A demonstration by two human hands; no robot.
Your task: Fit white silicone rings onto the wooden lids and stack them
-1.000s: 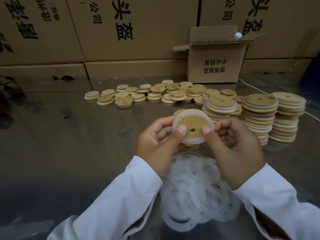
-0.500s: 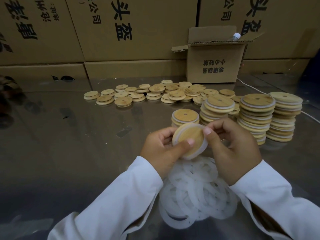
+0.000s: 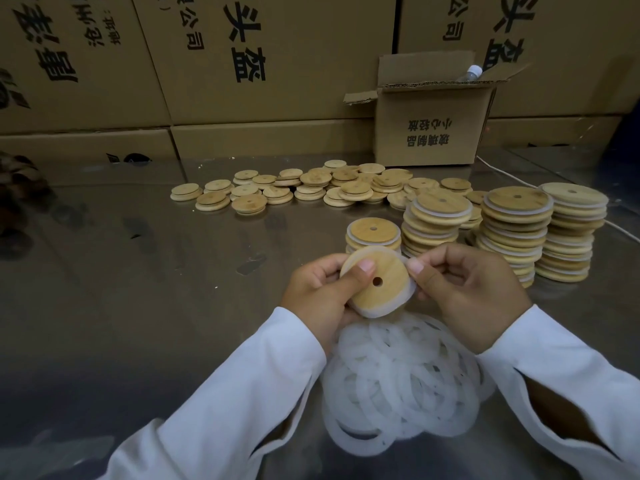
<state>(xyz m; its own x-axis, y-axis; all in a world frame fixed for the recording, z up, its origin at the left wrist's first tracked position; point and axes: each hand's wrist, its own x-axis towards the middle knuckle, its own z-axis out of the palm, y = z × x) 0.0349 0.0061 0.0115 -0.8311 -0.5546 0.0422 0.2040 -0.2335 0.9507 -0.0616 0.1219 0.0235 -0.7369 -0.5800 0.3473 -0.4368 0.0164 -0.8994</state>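
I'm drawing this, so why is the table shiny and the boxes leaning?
Head view: the glossy table mirrors the boxes as dark smudges; the wide lens tilts those boxes near the edges; dim light, yet the lid looks sharp.

Left half of the metal table (image 3: 138, 306): open surface from the near edge back to the carton wall (image 3: 277, 64), so a hand passes freely there. A dark object at the far left edge cannot be made out.

Far centre: a loose spread of bare wooden lids (image 3: 311, 188) blocks the way, running right towards the open cardboard box (image 3: 433, 133), which stands against the cartons.

Right side: four stacks of ringed lids (image 3: 516, 220) stand close together with narrow gaps. The shortest is nearest the centre. A white cable (image 3: 502, 173) runs behind them.

Near centre: a heap of silicone rings (image 3: 398, 375) covers the table. Above it, the left hand (image 3: 318, 296) and right hand (image 3: 467, 292) grip the held lid (image 3: 377, 282), closing the approach from above.
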